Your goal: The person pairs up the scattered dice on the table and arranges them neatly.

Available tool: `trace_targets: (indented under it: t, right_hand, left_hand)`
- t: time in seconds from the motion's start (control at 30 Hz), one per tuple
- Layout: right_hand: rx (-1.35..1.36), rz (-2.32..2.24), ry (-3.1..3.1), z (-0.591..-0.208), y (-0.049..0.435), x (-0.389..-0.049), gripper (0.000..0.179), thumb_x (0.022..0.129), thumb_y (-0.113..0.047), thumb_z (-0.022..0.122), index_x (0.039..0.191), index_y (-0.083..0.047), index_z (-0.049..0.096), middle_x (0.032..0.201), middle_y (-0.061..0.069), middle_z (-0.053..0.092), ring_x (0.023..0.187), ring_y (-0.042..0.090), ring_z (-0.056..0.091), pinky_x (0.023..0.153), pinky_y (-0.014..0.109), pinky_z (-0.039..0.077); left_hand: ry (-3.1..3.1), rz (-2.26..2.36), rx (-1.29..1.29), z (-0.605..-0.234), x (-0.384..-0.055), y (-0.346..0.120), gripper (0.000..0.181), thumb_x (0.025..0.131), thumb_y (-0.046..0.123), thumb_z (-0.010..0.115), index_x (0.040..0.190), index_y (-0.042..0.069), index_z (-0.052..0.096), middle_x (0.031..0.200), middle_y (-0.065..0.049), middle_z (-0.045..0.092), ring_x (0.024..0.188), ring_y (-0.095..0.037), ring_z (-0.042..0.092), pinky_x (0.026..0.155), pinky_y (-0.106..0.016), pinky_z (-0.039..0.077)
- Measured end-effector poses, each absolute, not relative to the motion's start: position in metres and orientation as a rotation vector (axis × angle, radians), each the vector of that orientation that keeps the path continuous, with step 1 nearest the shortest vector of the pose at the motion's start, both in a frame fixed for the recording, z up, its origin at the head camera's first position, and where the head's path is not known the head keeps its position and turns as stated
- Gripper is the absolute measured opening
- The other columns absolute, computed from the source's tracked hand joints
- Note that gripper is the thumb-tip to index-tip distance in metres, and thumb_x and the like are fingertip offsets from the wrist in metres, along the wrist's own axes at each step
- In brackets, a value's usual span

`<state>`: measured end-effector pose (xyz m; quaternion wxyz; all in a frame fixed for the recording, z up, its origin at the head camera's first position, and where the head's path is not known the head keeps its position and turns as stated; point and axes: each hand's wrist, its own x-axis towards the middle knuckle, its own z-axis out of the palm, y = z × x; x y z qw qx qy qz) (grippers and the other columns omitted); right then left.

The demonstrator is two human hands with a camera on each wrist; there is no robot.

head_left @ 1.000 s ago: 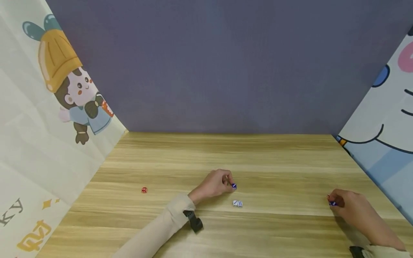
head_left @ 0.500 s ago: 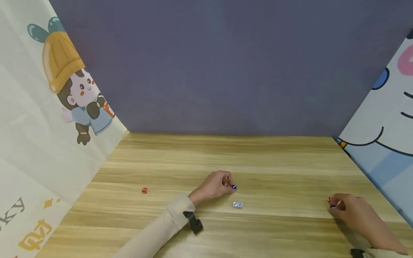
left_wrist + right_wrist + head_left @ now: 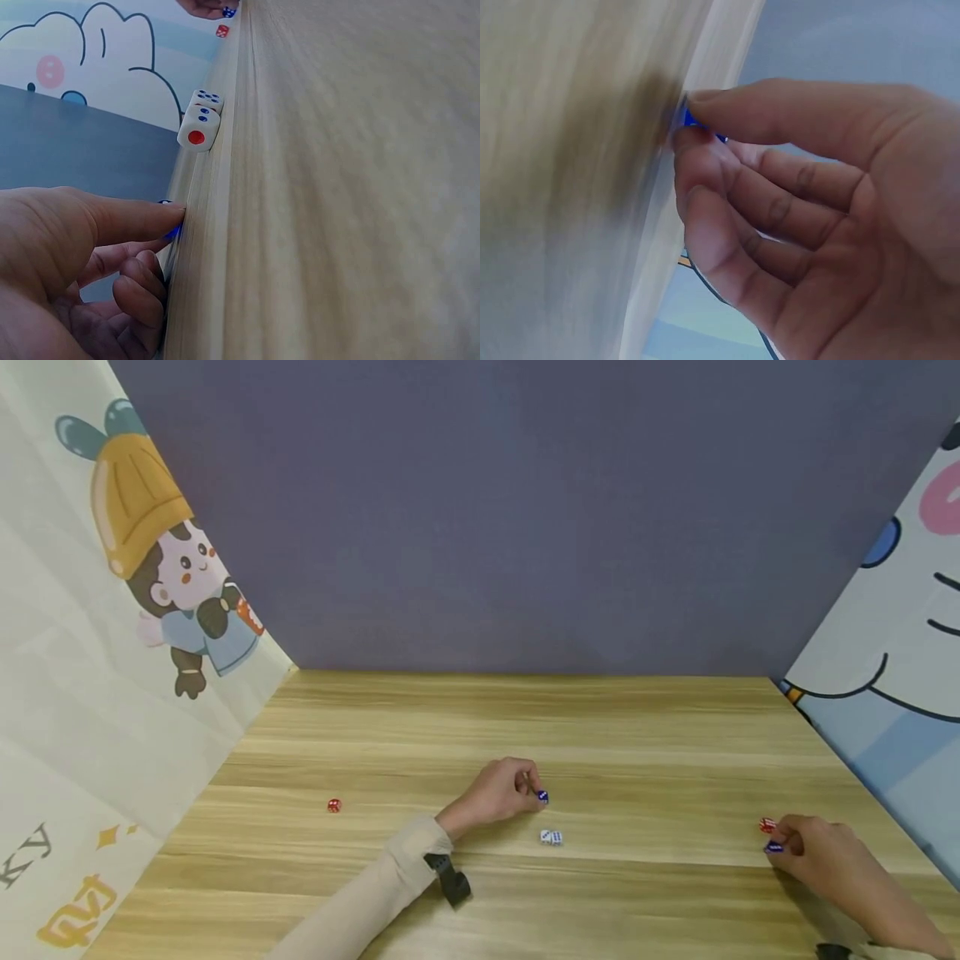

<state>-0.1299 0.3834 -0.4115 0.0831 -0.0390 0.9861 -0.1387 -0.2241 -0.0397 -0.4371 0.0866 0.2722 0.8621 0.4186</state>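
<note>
In the head view my left hand pinches a blue die between thumb and index finger, low at the tabletop. The left wrist view shows only slivers of this die behind the thumb. Just nearer to me sit two white dice, side by side. Far to the right, my right hand pinches another blue die, tilted in the fingertips. Close beyond it lies a red die. From the right wrist, the fingers cover most of the held blue die.
Another red die lies alone on the left part of the wooden table. A dark panel stands along the table's back edge. Printed cartoon sheets flank both sides.
My right hand has shifted slightly toward me with its blue die, which now looks tilted. The red die beside it shows more fully. My left hand stays in place.
</note>
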Motion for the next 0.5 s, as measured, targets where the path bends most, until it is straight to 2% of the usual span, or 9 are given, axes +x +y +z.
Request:
trace_targets:
  t: [0.5]
  right_hand:
    - [-0.184, -0.48, 2.998, -0.4103, 0.3739, -0.1302, 0.019, 0.083, -0.009, 0.078, 0.094, 0.002, 0.067, 0.077, -0.002, 0.067, 0.068, 0.014, 0.062, 0.057, 0.03, 0.051]
  left_hand:
    - [2.559, 1.261, 0.81, -0.4365, -0.2245, -0.0407, 0.016, 0.081, 0.013, 0.083, 0.086, 0.01, 0.068, 0.064, 0.003, 0.057, 0.055, -0.005, 0.047, 0.055, -0.021, 0.038]
